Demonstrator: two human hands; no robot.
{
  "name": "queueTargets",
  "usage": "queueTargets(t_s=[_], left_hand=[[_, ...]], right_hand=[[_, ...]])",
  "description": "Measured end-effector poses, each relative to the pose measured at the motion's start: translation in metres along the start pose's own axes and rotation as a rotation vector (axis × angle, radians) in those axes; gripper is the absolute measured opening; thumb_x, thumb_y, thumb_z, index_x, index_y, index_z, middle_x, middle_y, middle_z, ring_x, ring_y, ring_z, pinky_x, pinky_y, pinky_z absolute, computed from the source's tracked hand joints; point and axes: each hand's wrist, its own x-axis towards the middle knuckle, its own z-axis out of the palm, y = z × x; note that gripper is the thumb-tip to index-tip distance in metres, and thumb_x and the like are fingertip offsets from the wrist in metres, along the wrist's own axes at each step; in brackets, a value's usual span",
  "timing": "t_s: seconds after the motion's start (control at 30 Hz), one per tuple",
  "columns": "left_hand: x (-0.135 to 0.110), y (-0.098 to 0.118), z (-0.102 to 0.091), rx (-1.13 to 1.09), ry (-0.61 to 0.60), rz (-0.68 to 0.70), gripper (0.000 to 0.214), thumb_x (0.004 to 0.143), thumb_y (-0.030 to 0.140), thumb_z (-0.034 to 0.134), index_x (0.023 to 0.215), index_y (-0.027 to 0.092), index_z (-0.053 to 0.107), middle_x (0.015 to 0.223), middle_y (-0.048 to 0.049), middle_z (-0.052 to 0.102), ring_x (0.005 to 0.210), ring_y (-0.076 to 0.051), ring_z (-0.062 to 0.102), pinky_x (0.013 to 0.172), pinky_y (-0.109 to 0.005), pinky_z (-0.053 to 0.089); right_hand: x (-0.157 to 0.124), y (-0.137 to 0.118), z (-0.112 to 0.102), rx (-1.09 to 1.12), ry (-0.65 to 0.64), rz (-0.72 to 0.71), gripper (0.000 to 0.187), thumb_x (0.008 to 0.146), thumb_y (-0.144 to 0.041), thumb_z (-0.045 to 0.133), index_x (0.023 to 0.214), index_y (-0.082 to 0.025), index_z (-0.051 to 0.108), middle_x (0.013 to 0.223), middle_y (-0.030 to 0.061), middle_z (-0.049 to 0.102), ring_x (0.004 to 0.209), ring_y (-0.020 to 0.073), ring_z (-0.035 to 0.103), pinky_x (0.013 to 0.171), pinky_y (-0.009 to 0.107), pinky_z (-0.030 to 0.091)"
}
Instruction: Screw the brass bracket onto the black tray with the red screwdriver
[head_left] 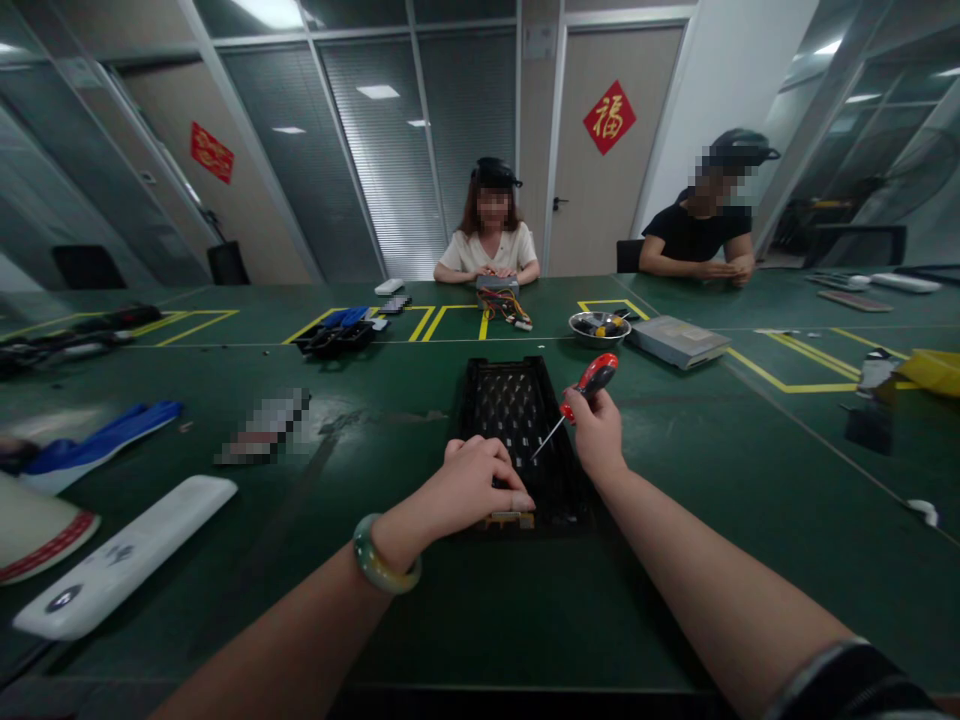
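Note:
My right hand grips a screwdriver with a red and black handle, its thin steel shaft slanting down-left toward the tray. A black ribbed plastic tray lies on the green workbench right in front of me. My left hand rests with curled fingers on the tray's near part, and I cannot tell whether it holds anything. Just below those fingers shows a small tan and gold part, mostly hidden. The screwdriver tip hangs close to my left hand's knuckles.
A steel bowl of small tools and a grey metal drive box sit beyond the tray. Blue gloves and a long white object lie to my left. Two seated people face me across the bench, near coloured wires.

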Motion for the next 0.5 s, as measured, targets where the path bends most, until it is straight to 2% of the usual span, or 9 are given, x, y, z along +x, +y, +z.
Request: queueTargets(t_s=[0.23,0.5], left_hand=[[-0.0022,0.0054,-0.0021,-0.013,0.022,0.008,0.021,0.08,0.054,0.07,0.084,0.035,0.078,0.1,0.0018,0.061,0.101,-0.022,0.049,0.09,-0.038,0.026],[-0.0032,0.0048,-0.0044,-0.048,0.01,0.015,0.018,0.079,0.053,0.072,0.083,0.036,0.078,0.1,0.0018,0.059,0.102,-0.022,0.047,0.091,-0.037,0.026]], right_hand=[[0.0002,0.0002,0.0,0.003,-0.005,0.003,0.028,0.077,-0.045,0.067,0.083,-0.017,0.064,0.071,-0.0018,0.06,0.066,0.0156,0.054,0.066,0.03,0.042],[-0.0009,0.0,-0.0015,-0.008,-0.004,0.02,0.031,0.077,-0.047,0.068,0.083,-0.017,0.063,0.069,-0.0006,0.061,0.064,0.0171,0.054,0.063,0.03,0.041]])
